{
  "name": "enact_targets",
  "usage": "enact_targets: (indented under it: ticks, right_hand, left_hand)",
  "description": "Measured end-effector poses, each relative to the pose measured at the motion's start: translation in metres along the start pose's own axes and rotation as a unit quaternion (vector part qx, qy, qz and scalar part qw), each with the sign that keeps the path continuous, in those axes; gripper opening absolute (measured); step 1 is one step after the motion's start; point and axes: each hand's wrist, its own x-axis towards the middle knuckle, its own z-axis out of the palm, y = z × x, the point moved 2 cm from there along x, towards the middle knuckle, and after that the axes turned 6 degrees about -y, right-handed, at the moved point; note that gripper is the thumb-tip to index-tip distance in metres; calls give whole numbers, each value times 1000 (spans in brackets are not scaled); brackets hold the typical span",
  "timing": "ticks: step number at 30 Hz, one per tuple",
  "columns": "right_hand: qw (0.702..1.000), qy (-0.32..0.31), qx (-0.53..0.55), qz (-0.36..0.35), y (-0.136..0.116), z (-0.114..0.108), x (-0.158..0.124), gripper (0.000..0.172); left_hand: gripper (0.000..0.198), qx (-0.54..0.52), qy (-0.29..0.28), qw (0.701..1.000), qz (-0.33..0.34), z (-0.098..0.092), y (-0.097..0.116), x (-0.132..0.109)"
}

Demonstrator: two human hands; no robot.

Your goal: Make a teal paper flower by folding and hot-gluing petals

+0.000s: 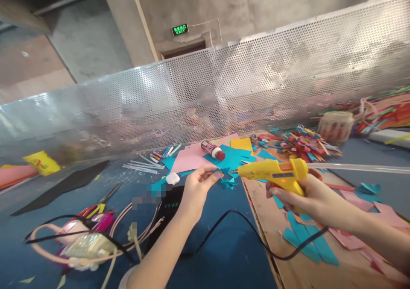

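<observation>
My right hand (299, 195) is wrapped round the handle of a yellow glue gun (272, 172), with a long clear glue stick (358, 167) reaching out of its back end. The nozzle points left, at a small blue folded paper piece (223, 170) that my left hand (201, 186) pinches between thumb and fingers. Whether the tip touches the paper I cannot tell. Just below the pinched piece is a spiky blue paper shape (229, 183). From the glue gun a black cord (230, 212) loops over the table.
Behind my hands a bottle with a dark red cap (213, 149) lies on pink and blue paper sheets. A perforated metal screen (179, 96) borders the table's back. Tangled cables (89, 246) and a phone (166, 212) are at left; blue and pink paper scraps (312, 240) lie at right.
</observation>
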Motion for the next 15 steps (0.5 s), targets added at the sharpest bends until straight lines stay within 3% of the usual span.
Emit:
enact_targets:
  ticks: [5,15]
  right_hand:
    - [999,32,-17,-27,1,5,-4,35]
    - [999,23,-40,-29,3,6,-5,36]
  left_hand:
    - [22,-6,0,1000,0,2,-1,-1]
    - [20,2,-15,1000,-4,3,-1,-2]
